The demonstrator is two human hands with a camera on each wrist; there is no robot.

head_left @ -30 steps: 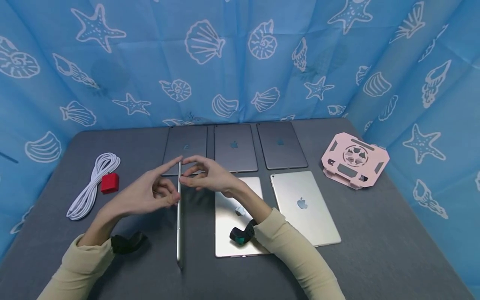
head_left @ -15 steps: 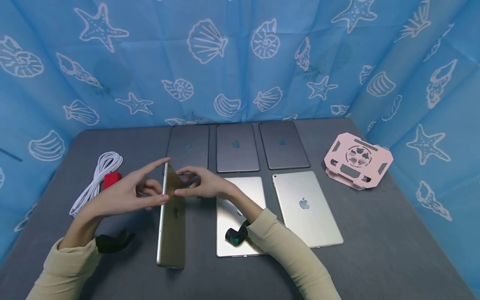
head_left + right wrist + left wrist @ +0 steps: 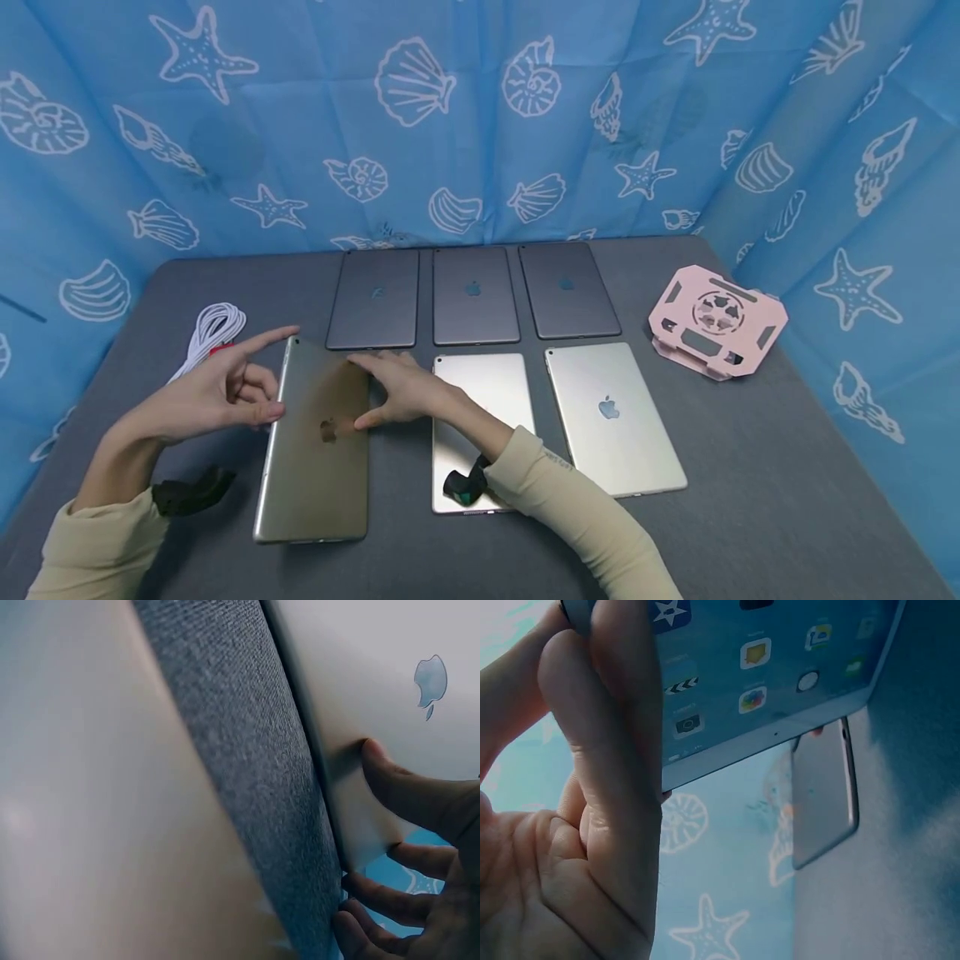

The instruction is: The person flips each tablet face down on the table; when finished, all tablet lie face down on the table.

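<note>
A silver tablet (image 3: pixel 315 467) is tilted on its long right edge, its back facing up and its left edge raised. My left hand (image 3: pixel 210 387) holds that raised edge, thumb on the side and index finger stretched to the top corner. In the left wrist view, the other fingers lie against the lit screen (image 3: pixel 750 697) on the underside. My right hand (image 3: pixel 405 387) grips the top right corner. In the right wrist view, its thumb (image 3: pixel 382 769) rests on the tablet's back by the apple logo (image 3: pixel 431 682), with fingertips at the edge.
Two silver tablets (image 3: pixel 487 379) (image 3: pixel 615 450) lie face down on the right. Behind them is a row of dark tablets (image 3: pixel 371 321). A pink stand (image 3: pixel 697 342) sits far right; a white cable (image 3: pixel 217 321) and a mostly hidden red block (image 3: pixel 222 347) lie left.
The tablet has turned from standing on its edge to leaning left, so its back now shows. My left hand has moved left and down with its raised edge; my right hand stays near the top.
</note>
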